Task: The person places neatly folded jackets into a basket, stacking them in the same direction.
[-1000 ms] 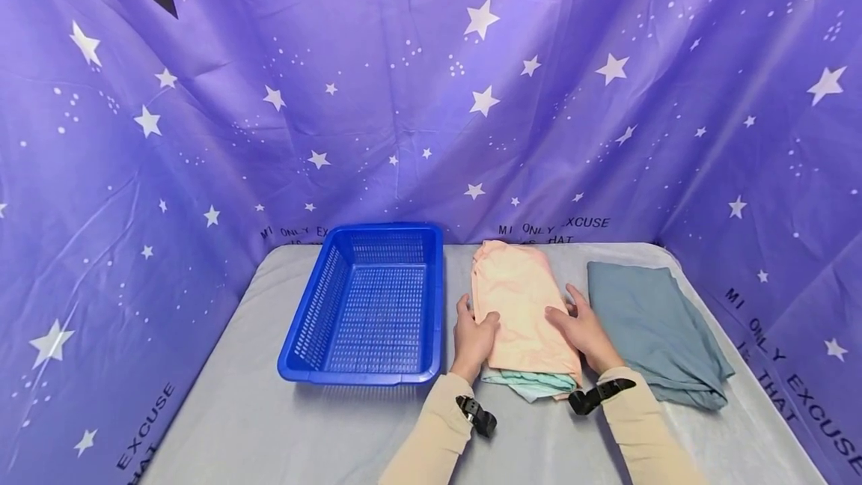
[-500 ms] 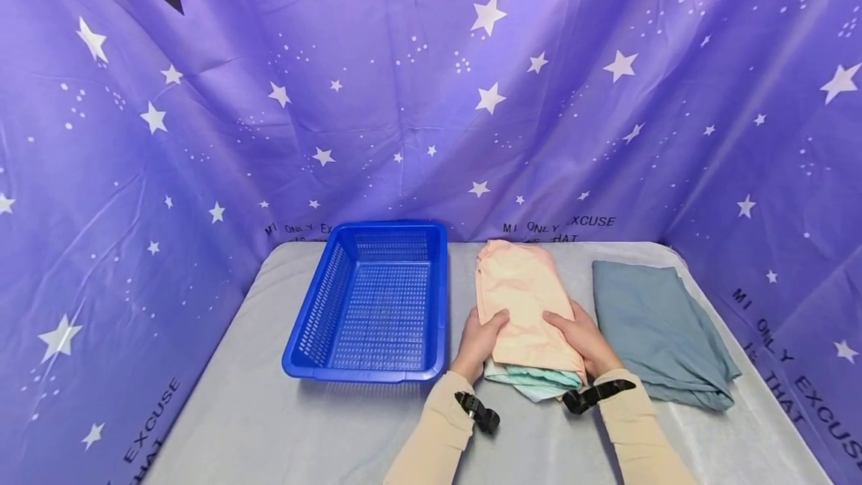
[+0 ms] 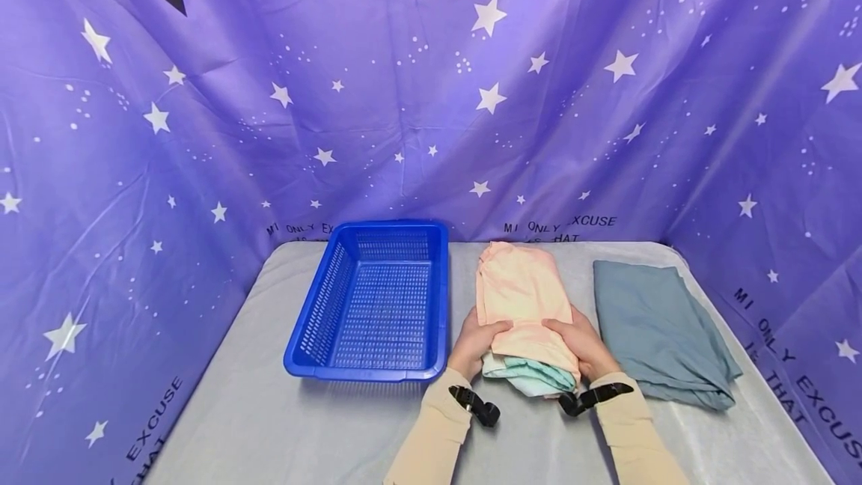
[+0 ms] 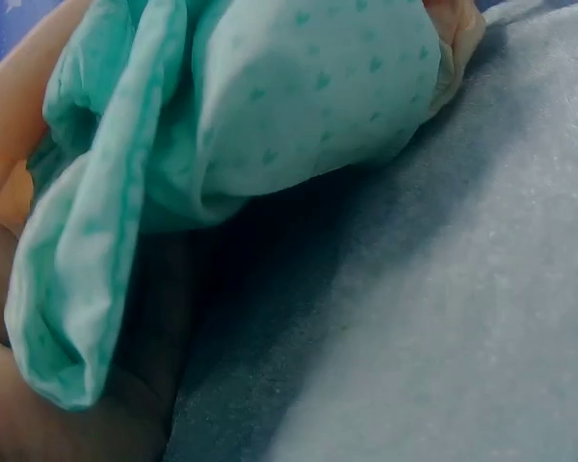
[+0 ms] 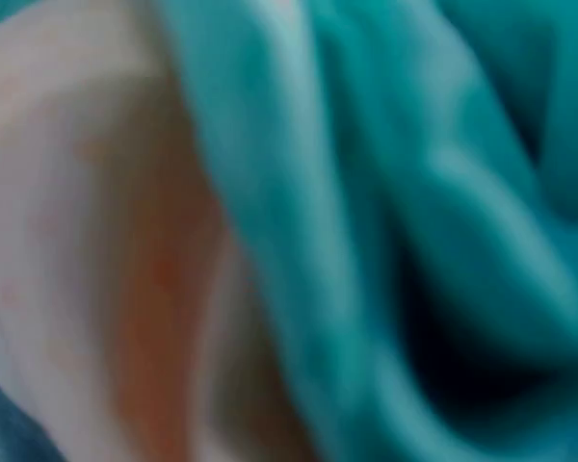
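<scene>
A folded peach garment [image 3: 525, 290] lies over a mint-green cloth [image 3: 532, 374], whose folded layers poke out at the near end. My left hand [image 3: 474, 343] grips the bundle's left side, its thumb on top of the peach fabric and its other fingers hidden underneath. On the right side my right hand [image 3: 582, 343] holds it the same way. In the left wrist view the mint cloth [image 4: 318, 96] shows small darker heart prints and bulges close over the table. Blurred green folds [image 5: 366, 192] fill much of the right wrist view, beside the hand [image 5: 87, 250].
A blue perforated plastic basket [image 3: 384, 313] with nothing in it stands left of the bundle. To the right lies a folded grey-blue cloth [image 3: 656, 328]. The table [image 3: 337, 432] has a light grey cover, and a purple star-printed curtain [image 3: 404, 96] surrounds it on three sides.
Both hands have closed in on the bundle's sides, with fingers now tucked underneath. The peach garment's near end has bunched up a little and more mint cloth shows. The head view has shifted slightly.
</scene>
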`<state>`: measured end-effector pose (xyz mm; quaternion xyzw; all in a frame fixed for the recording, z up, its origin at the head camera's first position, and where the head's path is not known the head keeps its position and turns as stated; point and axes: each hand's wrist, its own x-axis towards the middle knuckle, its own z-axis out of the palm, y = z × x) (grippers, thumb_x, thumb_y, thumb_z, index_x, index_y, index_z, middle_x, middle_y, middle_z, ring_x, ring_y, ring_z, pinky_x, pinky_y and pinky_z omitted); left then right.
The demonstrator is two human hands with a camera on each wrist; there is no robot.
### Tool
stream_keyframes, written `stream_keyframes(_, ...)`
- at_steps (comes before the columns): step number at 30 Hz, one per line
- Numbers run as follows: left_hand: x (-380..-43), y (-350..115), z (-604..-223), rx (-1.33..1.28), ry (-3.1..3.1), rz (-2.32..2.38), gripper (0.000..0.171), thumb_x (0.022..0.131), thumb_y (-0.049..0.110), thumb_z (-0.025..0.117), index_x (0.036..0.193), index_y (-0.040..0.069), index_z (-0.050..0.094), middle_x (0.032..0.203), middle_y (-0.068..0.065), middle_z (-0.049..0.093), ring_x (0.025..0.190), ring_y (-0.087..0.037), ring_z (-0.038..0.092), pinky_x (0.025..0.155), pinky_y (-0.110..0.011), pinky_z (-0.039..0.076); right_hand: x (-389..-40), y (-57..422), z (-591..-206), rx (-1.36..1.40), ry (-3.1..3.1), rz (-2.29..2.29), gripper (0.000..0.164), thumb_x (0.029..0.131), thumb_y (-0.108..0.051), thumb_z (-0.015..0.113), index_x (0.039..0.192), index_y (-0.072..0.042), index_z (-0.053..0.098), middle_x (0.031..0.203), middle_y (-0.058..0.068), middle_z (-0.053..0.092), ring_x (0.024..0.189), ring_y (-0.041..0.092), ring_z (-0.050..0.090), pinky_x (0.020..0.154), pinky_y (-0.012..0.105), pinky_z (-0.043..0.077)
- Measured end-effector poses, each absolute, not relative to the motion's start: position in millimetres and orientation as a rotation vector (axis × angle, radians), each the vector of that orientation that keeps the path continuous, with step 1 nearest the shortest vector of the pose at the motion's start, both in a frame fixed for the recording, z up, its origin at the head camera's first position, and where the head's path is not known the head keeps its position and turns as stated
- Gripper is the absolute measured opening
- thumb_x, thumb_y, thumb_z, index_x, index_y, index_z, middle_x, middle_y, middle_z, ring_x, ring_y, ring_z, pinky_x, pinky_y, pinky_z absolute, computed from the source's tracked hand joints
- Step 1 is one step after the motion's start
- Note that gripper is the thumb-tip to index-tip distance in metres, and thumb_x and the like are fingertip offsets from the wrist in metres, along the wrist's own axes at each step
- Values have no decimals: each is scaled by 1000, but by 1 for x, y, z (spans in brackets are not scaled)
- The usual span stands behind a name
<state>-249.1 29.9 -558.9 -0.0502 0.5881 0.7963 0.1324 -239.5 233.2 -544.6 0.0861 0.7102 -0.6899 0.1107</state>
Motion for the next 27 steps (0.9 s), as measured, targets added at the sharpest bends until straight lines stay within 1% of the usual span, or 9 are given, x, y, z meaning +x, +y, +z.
stream_keyframes(3, -248, 30, -560, -128, 1564, 2364, 69, 82, -1, 76, 145, 8, 49, 121, -12, 70, 89, -17, 72, 78, -31, 62, -237, 232, -543, 228, 2088, -2036, 78, 102, -12, 57, 164, -4, 10, 160, 27, 32, 98, -5, 61, 84, 16, 55)
stream_keyframes(5, -248, 31, -562, -125, 1466, 2395, 74, 81, -5, 74, 148, 12, 47, 123, -13, 69, 94, -20, 73, 81, -33, 62, -235, 232, -541, 225, 2093, -2041, 79, 102, -11, 57, 165, -6, 9, 162, 24, 30, 101, -6, 58, 85, 14, 53)
stream_keyframes(10, -242, 32, -560, -101, 1376, 2428, 79, 79, -7, 71, 150, 15, 45, 127, -12, 66, 102, -23, 71, 86, -35, 62, -230, 232, -536, 228, 2093, -2062, 82, 101, -11, 58, 166, -13, 9, 165, 19, 28, 103, -10, 56, 87, 13, 51)
stream_keyframes(14, -236, 34, -551, -67, 1404, 2442, 82, 77, -8, 71, 151, 17, 44, 132, -11, 63, 107, -22, 68, 89, -34, 60, -224, 233, -530, 204, 2068, -2118, 83, 101, -10, 59, 166, -15, 8, 165, 19, 27, 103, -12, 56, 88, 13, 52)
stream_keyframes(16, -233, 36, -546, -70, 1422, 2451, 86, 76, -8, 72, 152, 21, 43, 135, -10, 61, 110, -22, 66, 90, -34, 60, -220, 233, -525, 186, 2055, -2153, 82, 101, -11, 59, 166, -14, 9, 163, 19, 29, 103, -11, 58, 88, 14, 53)
stream_keyframes(17, -232, 37, -542, -75, 1429, 2454, 88, 76, -8, 72, 153, 23, 43, 137, -9, 60, 112, -22, 66, 91, -34, 59, -219, 234, -523, 174, 2056, -2167, 81, 101, -11, 60, 166, -13, 11, 159, 16, 35, 103, -10, 58, 88, 14, 53)
stream_keyframes(20, -227, 40, -534, -71, 1447, 2467, 90, 76, -8, 72, 153, 27, 42, 140, -9, 59, 115, -23, 64, 93, -35, 59, -214, 237, -515, 125, 2045, -2215, 79, 100, -11, 61, 164, -9, 15, 140, 0, 53, 103, -7, 61, 87, 16, 55)
stream_keyframes(23, -223, 41, -525, -50, 1428, 2494, 90, 75, -9, 71, 152, 28, 42, 140, -10, 58, 116, -24, 63, 92, -36, 59, -211, 238, -508, 73, 2031, -2259, 72, 100, -8, 62, 159, -4, 22, 117, -18, 61, 100, -3, 64, 84, 18, 57)
stream_keyframes(27, -218, 41, -511, -5, 1430, 2523, 92, 74, -11, 71, 152, 28, 42, 142, -9, 56, 120, -24, 60, 95, -35, 57, -207, 236, -497, 25, 2006, -2298, 62, 100, -7, 62, 152, 0, 28, 110, -16, 65, 96, 0, 66, 81, 20, 58)
